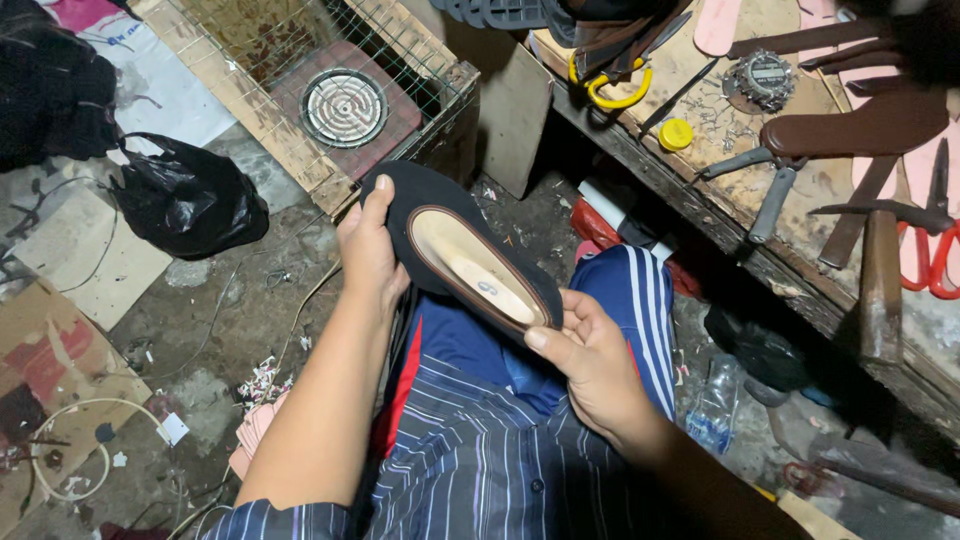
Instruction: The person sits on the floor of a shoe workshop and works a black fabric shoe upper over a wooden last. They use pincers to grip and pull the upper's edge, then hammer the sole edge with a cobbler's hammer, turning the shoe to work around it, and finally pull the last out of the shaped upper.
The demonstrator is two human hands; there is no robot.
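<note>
A black slip-on shoe (425,215) with a tan insole and brown rim lies tilted between both hands above my lap. My left hand (368,250) grips its toe end, thumb up over the black upper. My right hand (590,355) holds the heel end from below, thumb on the rim. Blue trousers with white stripes and a striped shirt show beneath.
A wire-mesh wooden box (300,150) with a round coil heater (344,107) stands ahead. A black plastic bag (188,198) lies left. The workbench (800,270) at right holds a hammer (880,270), pliers (765,185), red scissors (935,255), a yellow cap (676,134), brown soles.
</note>
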